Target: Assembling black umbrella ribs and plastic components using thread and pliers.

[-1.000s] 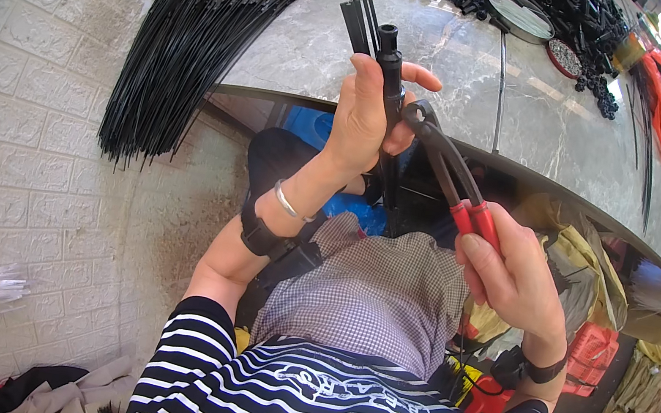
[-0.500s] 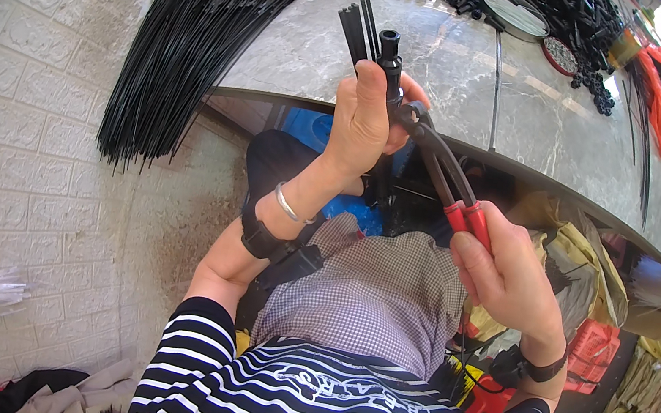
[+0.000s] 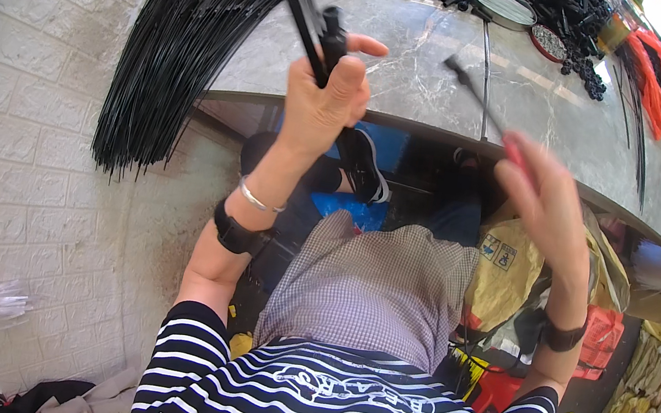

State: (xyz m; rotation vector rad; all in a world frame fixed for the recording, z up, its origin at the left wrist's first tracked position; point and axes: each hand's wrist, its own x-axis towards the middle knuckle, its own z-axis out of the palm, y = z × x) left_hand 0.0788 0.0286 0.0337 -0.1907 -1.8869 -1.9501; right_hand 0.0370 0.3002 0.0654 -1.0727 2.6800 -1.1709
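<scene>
Red-handled pliers, blurred in the right hand, have swung away from the black tubes that the left hand clamps above the bench; the cut looks finished.

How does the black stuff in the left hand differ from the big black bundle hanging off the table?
The strips in the left hand are few, short and upright, gripped in its fist. The big bundle holds very many long strands, lying fanned over the table edge, untouched. Both are thin and black.
</scene>
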